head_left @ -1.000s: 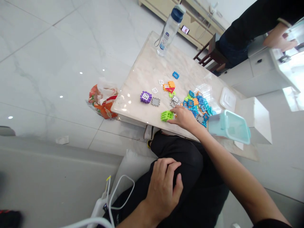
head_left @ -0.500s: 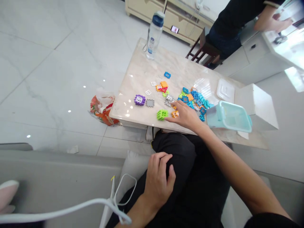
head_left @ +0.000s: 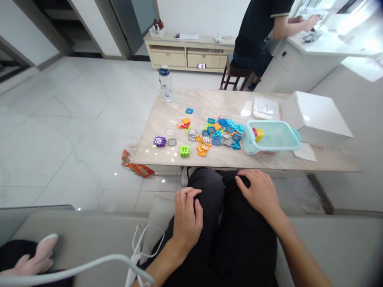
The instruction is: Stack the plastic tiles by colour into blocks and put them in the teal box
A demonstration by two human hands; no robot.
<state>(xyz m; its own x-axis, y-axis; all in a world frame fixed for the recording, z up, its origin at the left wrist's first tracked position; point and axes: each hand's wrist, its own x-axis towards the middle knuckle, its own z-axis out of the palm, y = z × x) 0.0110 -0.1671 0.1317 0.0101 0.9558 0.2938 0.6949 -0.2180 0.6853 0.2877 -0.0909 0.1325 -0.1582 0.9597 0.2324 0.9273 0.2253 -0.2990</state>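
Note:
My left hand (head_left: 188, 213) rests on my left thigh, its fingers loosely stretched over the dark trousers. On the other knee lies my right hand (head_left: 259, 191), fingers extended, holding nothing. Beyond my knees, near the table's front edge, sit a green block cube (head_left: 184, 151) and a purple block stack (head_left: 159, 141) with a white window piece on it. A grey square piece (head_left: 172, 142) lies between them. Orange pieces (head_left: 203, 149) are right of the green cube, beside a loose pile of blue interlocking pieces (head_left: 223, 129).
A turquoise bin (head_left: 271, 149) holding yellow and red blocks stands right of the pile, near a clear lid (head_left: 266, 108) and a white box (head_left: 326, 115). A water bottle (head_left: 166, 83) stands at the far left corner. Behind, a person (head_left: 259, 36) sits on a stool.
My right hand has drawn back from the pieces by the green cube and now lies on my knee. My left hand stays on my thigh. The view has tilted up and levelled.

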